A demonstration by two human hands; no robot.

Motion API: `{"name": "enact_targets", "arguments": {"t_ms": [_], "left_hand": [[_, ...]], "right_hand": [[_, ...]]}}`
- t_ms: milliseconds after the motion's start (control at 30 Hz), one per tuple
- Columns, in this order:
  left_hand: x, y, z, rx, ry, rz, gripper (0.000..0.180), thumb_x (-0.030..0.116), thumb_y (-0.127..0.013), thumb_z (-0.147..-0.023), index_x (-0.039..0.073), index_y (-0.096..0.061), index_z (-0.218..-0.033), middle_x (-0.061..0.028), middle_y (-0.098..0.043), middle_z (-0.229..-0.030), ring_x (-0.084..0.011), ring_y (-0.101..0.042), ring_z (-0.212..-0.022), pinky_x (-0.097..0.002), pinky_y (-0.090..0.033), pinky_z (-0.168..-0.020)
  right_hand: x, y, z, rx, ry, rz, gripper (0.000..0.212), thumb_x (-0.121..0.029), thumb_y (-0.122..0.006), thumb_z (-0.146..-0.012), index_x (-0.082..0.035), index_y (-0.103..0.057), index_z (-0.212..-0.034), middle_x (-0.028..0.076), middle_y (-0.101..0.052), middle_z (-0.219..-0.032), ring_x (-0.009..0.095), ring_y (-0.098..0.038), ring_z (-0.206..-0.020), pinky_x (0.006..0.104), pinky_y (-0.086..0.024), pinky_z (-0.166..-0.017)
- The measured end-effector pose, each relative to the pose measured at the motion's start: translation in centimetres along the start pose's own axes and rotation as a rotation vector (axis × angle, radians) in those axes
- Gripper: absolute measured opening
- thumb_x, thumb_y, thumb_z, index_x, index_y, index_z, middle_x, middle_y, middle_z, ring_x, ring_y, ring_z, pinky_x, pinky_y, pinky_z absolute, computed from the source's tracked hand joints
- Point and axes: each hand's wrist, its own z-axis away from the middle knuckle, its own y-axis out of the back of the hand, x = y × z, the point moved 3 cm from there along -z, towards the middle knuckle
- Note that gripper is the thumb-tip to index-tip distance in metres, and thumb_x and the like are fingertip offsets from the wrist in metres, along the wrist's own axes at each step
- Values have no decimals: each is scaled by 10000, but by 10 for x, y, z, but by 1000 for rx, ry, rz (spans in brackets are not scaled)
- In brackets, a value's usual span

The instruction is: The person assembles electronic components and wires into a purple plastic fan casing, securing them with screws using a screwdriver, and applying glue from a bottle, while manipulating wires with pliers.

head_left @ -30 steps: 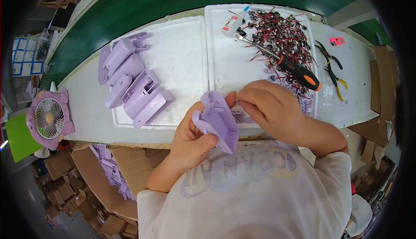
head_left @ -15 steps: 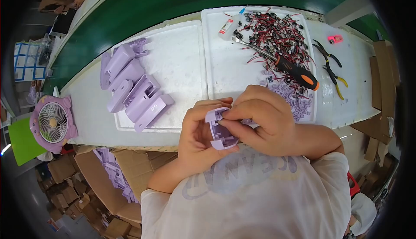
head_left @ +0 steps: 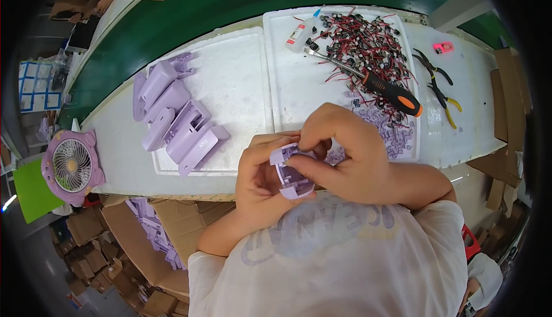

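A light purple plastic housing (head_left: 296,191), hollow with small ribs inside, is held up in front of my chest. My left hand (head_left: 257,174) wraps round it from the left, with its open side facing up and toward the right. Bent over its upper right edge, my right hand (head_left: 352,151) grips it with the thumb inside the rim and the index finger curled at the far wall. Whether a small part sits under those fingertips is hidden. Beyond the right hand lie many small purple plastic pieces (head_left: 393,131) in a white foam tray (head_left: 287,90).
Behind these pieces are a heap of wired components (head_left: 368,41), a screwdriver (head_left: 397,94) and a small bottle (head_left: 298,35). Two pliers (head_left: 441,95) lie to the right. Several purple housings (head_left: 172,101) fill the left tray. A fan (head_left: 71,161) and a cardboard box (head_left: 184,216) stand left.
My right index finger has drawn back from inside the housing toward its far rim, and its knuckles have risen. The thumb stays at the opening. The left hand's grip looks the same.
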Motion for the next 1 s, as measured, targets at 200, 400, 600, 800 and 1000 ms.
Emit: {"name": "enact_targets", "arguments": {"t_ms": [200,400,600,800,1000], "left_hand": [[0,-1,-1,-13,-32,-14,655,-61,-735,-665,57,-407,-1219,-130,-425,-1186,-259,-505,-1105,-357,-479,-891],[0,-5,-4,46,35,26,620,-40,-743,-670,32,-423,-1197,-124,-448,-1151,-244,-515,-1080,-351,-464,-892],[-2,-7,-7,47,-24,-158,575,-38,-735,-681,21,-434,-1168,-96,-466,-1093,-193,-527,-1016,-318,-445,-853],[-9,-14,-17,32,128,-79,529,-50,-699,-713,19,-434,-1166,-53,-498,-1027,-161,-545,-967,-303,-431,-856],[-7,-24,-23,-23,310,53,589,-60,-675,-728,-1,-396,-1244,-108,-529,-1140,-202,-546,-1054,-336,-435,-896]], "right_hand": [[2,6,-3,-31,16,-37,231,51,-700,-686,-9,-597,-884,82,-552,-823,135,-534,-667,237,-425,-558],[7,8,-2,-35,-9,-55,205,56,-670,-712,4,-608,-901,86,-556,-846,149,-552,-689,243,-440,-587],[9,13,-3,-43,-110,-153,173,90,-608,-757,21,-589,-915,96,-559,-904,146,-585,-774,246,-483,-635],[25,20,5,-6,-413,-407,155,99,-571,-801,20,-536,-929,68,-575,-886,119,-613,-818,234,-501,-669],[21,38,12,-33,-523,-317,194,57,-582,-812,1,-531,-990,35,-584,-857,85,-601,-780,219,-488,-648]]}}
